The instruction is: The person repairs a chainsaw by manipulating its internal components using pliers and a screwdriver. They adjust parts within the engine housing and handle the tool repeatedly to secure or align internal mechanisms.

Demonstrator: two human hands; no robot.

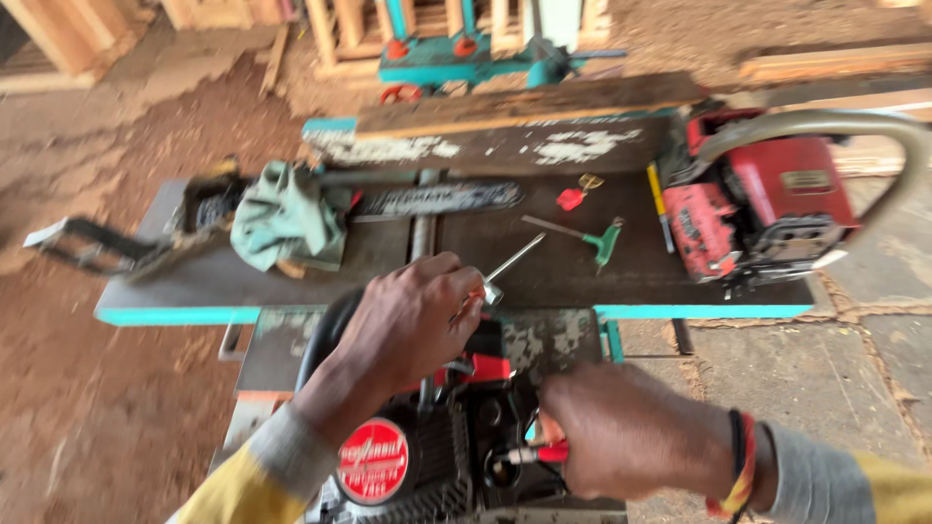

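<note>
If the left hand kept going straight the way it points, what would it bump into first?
Probably the green-handled T wrench. The left hand points up and rightward across the dark bench, holding a metal socket wrench whose tip aims roughly there. Depth is hard to judge, so it might pass above.

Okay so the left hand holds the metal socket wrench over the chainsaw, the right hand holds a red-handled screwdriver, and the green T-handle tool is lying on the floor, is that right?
Not quite. The head view shows the green T-handle tool lying on the workbench, not on the floor. The rest holds: the left hand grips the metal socket wrench over the chainsaw, and the right hand holds a red-handled screwdriver.
</note>
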